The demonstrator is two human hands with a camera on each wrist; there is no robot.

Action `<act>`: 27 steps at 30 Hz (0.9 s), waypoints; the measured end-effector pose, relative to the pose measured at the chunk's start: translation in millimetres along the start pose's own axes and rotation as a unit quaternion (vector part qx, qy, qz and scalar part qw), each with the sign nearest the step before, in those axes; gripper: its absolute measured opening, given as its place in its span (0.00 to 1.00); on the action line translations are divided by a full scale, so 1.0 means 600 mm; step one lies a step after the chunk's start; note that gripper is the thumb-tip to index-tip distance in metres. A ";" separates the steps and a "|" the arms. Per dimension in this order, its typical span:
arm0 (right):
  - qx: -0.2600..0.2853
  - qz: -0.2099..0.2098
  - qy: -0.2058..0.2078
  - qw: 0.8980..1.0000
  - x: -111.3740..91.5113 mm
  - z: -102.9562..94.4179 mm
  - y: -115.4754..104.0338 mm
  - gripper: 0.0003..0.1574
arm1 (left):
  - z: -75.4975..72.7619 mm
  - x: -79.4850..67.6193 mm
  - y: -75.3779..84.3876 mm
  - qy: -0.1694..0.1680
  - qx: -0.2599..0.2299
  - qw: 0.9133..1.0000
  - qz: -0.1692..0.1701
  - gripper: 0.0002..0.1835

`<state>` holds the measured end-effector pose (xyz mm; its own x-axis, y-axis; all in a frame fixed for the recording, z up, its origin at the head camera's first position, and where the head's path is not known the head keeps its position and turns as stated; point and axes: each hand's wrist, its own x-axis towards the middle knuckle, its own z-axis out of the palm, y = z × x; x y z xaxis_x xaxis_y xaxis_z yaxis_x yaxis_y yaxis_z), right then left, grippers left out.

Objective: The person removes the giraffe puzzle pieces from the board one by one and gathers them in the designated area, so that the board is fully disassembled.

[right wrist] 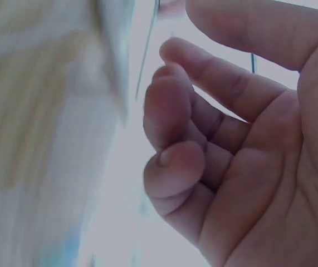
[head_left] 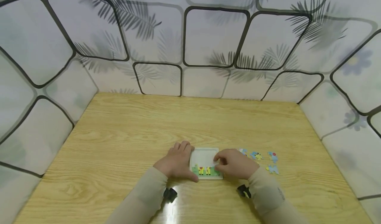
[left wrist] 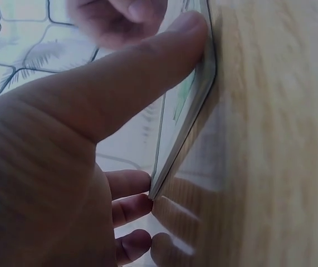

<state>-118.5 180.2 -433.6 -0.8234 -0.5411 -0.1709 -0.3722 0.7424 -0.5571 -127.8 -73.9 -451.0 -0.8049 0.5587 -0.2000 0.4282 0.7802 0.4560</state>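
A small square puzzle board (head_left: pixel 204 153) with a pale raised rim lies on the table, its near strip filled with green and yellow picture pieces (head_left: pixel 205 171). At its left side my left hand (head_left: pixel 177 161) holds it, the thumb (left wrist: pixel 147 67) along the near rim and the fingertips (left wrist: pixel 139 192) at the far left corner. Over the board's right side is my right hand (head_left: pixel 236 163). Its thumb and index finger stand apart, and the other fingers (right wrist: pixel 175 117) are loosely curled; no piece shows between them.
Several loose jigsaw pieces (head_left: pixel 256 156) in blue, yellow and red lie right of the board, partly behind my right hand. Patterned fabric walls (head_left: pixel 208 80) rise along the table's (head_left: pixel 134 128) back and sides. A black strap part (head_left: pixel 170 195) hangs below each wrist.
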 end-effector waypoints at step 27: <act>0.028 -0.054 -0.018 0.998 0.059 0.056 -0.068 0.13 | -0.002 -0.002 -0.002 0.003 0.016 1.000 -0.002 0.59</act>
<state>-118.1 117.5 -443.9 -0.7631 -0.6317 -0.1367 -0.4329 0.6567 -0.6176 -127.6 -75.8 -450.2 -0.8086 0.5542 -0.1973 0.4375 0.7908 0.4281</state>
